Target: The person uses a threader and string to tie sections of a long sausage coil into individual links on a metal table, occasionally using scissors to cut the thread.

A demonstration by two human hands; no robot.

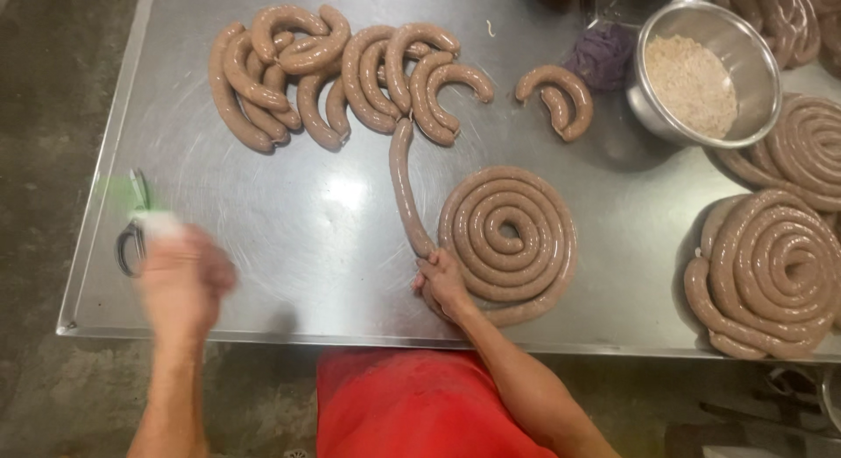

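Head view, looking down on a steel table [289, 239]. Right hand [442, 287] at the near edge, fingers curled around the sausage rope where its straight run leaves the big sausage coil [508, 235]; coil flat on the table, just right of that hand and touching it. Straight run of the rope [405, 186] stretching away from the hand toward a heap of cut sausage links [324, 73] at the far side. Two more curved links [559, 95] apart from the heap, further right. Left hand [180, 278] blurred near the left edge of the table, something small and white at the fingertips; grip too smeared to tell whether wide or closed. Scissors [133, 230] with dark handles flat on the table just beyond that hand, partly hidden by it. Steel bowl [710, 73] of pale crumbs at far right, a purple bundle [603, 55] beside it. More sausage coils [771, 274] stacked along the right edge. Red clothing [412, 405] below the table edge.
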